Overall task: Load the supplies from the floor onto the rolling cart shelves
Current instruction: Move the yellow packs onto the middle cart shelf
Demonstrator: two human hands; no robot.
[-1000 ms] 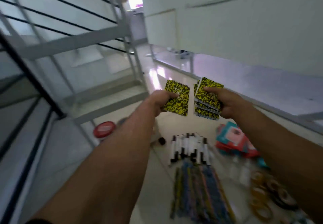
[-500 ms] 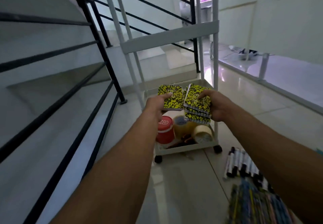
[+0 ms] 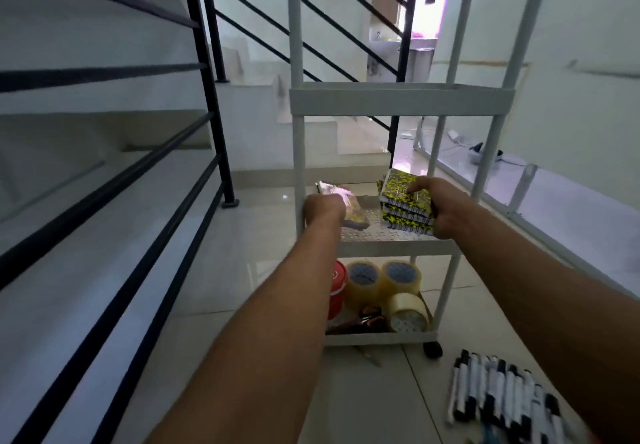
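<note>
A white rolling cart (image 3: 398,100) stands ahead with three shelves. My right hand (image 3: 440,211) grips a stack of yellow-and-black spiral notebooks (image 3: 403,201) that sits on the right of the perforated middle shelf (image 3: 381,235). My left hand (image 3: 323,206) holds a single notebook (image 3: 346,208), blurred by motion, low over the left of that shelf. The bottom shelf carries a red container (image 3: 337,291), three rolls of clear tape (image 3: 384,280) and scissors (image 3: 367,319).
A row of black-and-white markers (image 3: 498,395) lies on the tiled floor at the lower right. A black stair railing (image 3: 211,97) runs along the left, close to the cart. The top shelf of the cart shows only its rim.
Both hands have carried the notebooks from above the bottom shelf onto the middle shelf. The view has swung left and up, so the cart now fills the centre.
</note>
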